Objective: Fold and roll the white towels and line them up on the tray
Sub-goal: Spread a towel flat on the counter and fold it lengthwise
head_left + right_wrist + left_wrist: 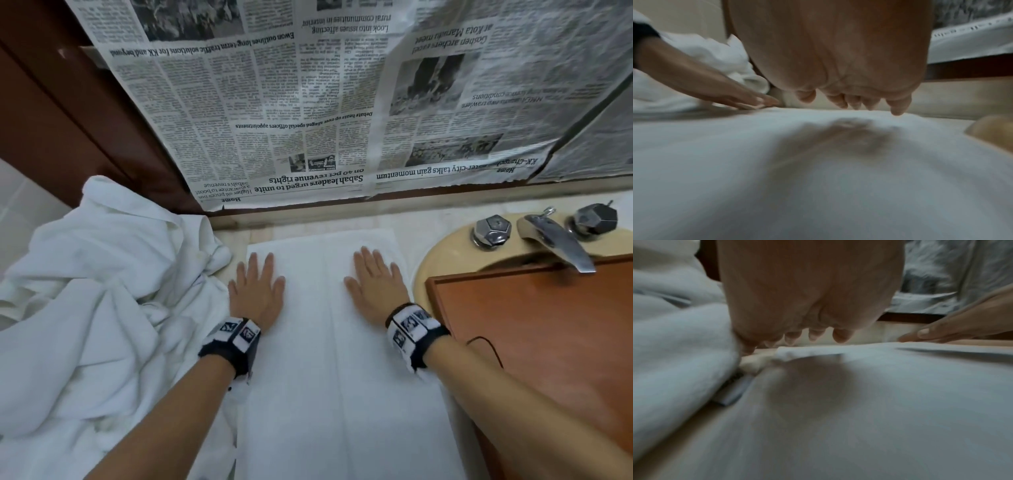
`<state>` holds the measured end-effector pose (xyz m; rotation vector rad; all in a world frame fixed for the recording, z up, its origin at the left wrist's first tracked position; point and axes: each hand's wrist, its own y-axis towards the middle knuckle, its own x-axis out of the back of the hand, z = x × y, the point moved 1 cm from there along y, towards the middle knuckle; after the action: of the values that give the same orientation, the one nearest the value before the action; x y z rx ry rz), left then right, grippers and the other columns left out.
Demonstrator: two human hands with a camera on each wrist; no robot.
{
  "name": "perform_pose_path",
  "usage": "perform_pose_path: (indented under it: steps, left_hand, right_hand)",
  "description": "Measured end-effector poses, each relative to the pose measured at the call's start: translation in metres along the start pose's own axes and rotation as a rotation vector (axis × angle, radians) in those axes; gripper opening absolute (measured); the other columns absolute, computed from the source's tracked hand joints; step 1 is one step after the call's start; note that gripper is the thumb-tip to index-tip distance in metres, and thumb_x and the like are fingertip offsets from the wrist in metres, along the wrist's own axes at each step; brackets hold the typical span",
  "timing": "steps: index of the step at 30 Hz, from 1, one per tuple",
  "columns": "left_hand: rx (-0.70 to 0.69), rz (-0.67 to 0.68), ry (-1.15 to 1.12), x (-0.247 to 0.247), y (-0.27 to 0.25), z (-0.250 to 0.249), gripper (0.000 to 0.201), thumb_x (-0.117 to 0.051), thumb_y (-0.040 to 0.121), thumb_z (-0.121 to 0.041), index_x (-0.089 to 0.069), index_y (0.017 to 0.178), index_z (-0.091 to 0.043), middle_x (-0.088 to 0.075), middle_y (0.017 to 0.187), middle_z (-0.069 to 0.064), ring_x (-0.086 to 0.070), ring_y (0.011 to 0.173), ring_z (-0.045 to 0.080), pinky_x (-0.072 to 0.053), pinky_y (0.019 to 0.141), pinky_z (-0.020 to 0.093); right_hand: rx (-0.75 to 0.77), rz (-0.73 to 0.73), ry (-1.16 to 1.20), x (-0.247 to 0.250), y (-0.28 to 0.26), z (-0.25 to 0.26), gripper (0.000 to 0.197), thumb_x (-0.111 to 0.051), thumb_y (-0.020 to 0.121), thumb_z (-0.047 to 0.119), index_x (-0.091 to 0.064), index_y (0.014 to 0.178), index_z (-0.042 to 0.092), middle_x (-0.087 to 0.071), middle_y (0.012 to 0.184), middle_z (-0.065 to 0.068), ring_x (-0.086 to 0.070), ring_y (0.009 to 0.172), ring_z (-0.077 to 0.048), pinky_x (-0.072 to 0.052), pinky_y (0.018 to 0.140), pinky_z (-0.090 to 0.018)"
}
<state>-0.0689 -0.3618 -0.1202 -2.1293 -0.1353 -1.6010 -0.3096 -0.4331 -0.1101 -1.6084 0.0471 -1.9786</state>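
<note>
A white towel [329,359] lies folded lengthwise on the counter, a fold edge running down its middle. My left hand [257,291] lies flat on its left half near the far end, fingers straight. Flat on the right half is my right hand [375,284], fingers spread. The wrist views show the same towel [859,402] [777,162] under my left hand [807,305] and right hand [838,56], fingertips down on the cloth. A wooden tray [534,335] sits across the sink to the right, with nothing visible on it.
A crumpled heap of white towels [102,291] fills the counter at left, touching the flat towel's edge. The beige sink [445,260] with a chrome tap [555,243] is at right. Newspaper [325,102] covers the wall behind. A thin black cable [489,346] lies on the tray.
</note>
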Motion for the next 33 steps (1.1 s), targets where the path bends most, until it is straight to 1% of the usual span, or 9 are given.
perform_pose_path:
  steps: [3,7,9,11,15,20,25,30,33]
  left_hand:
    - [-0.144,0.071,-0.018,-0.015,-0.056,-0.015,0.085,0.011,0.076,-0.068,-0.001,0.156,-0.042,0.008,0.166,-0.008,0.006,0.153,0.022,-0.004,0.121,0.049]
    - [-0.226,0.139,0.035,-0.042,-0.100,-0.015,0.075,0.010,0.080,-0.069,0.008,0.152,-0.051,0.027,0.161,-0.014,0.020,0.151,0.019,0.005,0.121,0.049]
    - [-0.185,0.112,0.091,-0.042,-0.093,-0.003,0.075,0.012,0.080,-0.068,0.012,0.153,-0.048,0.028,0.161,-0.010,0.018,0.151,0.022,0.005,0.121,0.047]
    - [-0.111,0.117,0.119,-0.035,-0.081,0.007,0.077,0.010,0.082,-0.068,0.013,0.154,-0.043,0.025,0.163,-0.002,0.016,0.152,0.027,0.004,0.122,0.046]
    - [-0.023,0.088,0.004,-0.017,-0.066,-0.001,0.065,-0.022,0.102,-0.054,-0.003,0.159,-0.030,0.011,0.166,0.006,0.008,0.152,0.031,-0.003,0.123,0.048]
    - [-0.180,0.068,0.005,-0.008,-0.035,-0.035,0.071,-0.010,0.089,-0.060,-0.009,0.157,-0.040,0.007,0.166,-0.008,0.007,0.153,0.025,-0.001,0.121,0.053]
    - [-0.220,0.109,0.101,-0.008,0.004,-0.045,0.055,-0.019,0.102,-0.055,-0.001,0.154,-0.049,0.013,0.165,-0.012,0.010,0.152,0.026,0.000,0.120,0.058]
    - [-0.134,0.108,0.076,0.000,0.027,-0.026,0.056,-0.019,0.102,-0.056,0.002,0.154,-0.049,0.015,0.165,-0.007,0.011,0.152,0.028,0.000,0.121,0.053]
    - [-0.101,0.073,0.071,-0.002,0.030,-0.015,0.058,-0.021,0.102,-0.057,0.001,0.155,-0.047,0.013,0.166,-0.005,0.010,0.152,0.029,-0.001,0.122,0.052]
  right_hand:
    - [0.169,0.035,-0.017,-0.031,-0.060,0.024,0.077,0.006,0.088,0.060,0.000,0.157,0.026,0.017,0.160,0.009,0.011,0.151,-0.018,0.002,0.122,-0.048]
    - [0.175,0.123,-0.071,-0.056,-0.093,0.026,0.078,0.015,0.082,0.061,0.013,0.155,0.034,0.025,0.159,0.013,0.021,0.149,-0.015,0.012,0.119,-0.045]
    - [0.081,0.079,-0.066,-0.050,-0.085,0.011,0.077,0.013,0.084,0.061,0.013,0.155,0.031,0.027,0.158,0.011,0.020,0.149,-0.015,0.011,0.119,-0.045]
    - [-0.022,0.063,-0.045,-0.041,-0.082,-0.003,0.068,-0.003,0.097,0.057,0.012,0.156,0.025,0.025,0.160,0.004,0.018,0.150,-0.017,0.008,0.121,-0.043]
    - [-0.062,0.005,0.007,-0.031,-0.083,-0.008,0.068,-0.022,0.104,0.047,0.003,0.157,0.014,0.014,0.164,-0.007,0.012,0.151,-0.020,0.005,0.121,-0.037]
    - [0.002,0.001,-0.006,-0.003,-0.038,-0.003,0.064,-0.025,0.104,0.043,0.000,0.158,0.017,0.010,0.165,0.000,0.008,0.152,-0.019,0.001,0.122,-0.043]
    - [0.025,0.114,-0.051,0.014,0.009,-0.005,0.063,-0.023,0.105,0.045,0.003,0.158,0.024,0.015,0.164,0.004,0.011,0.151,-0.019,0.000,0.122,-0.046]
    - [-0.135,0.036,-0.044,0.023,0.028,-0.033,0.063,-0.020,0.104,0.045,0.004,0.158,0.023,0.016,0.164,0.003,0.009,0.152,-0.020,-0.005,0.121,-0.050]
    - [-0.098,0.028,-0.030,0.024,0.030,-0.033,0.062,-0.021,0.104,0.046,0.000,0.158,0.023,0.013,0.165,0.002,0.007,0.152,-0.021,-0.006,0.121,-0.049]
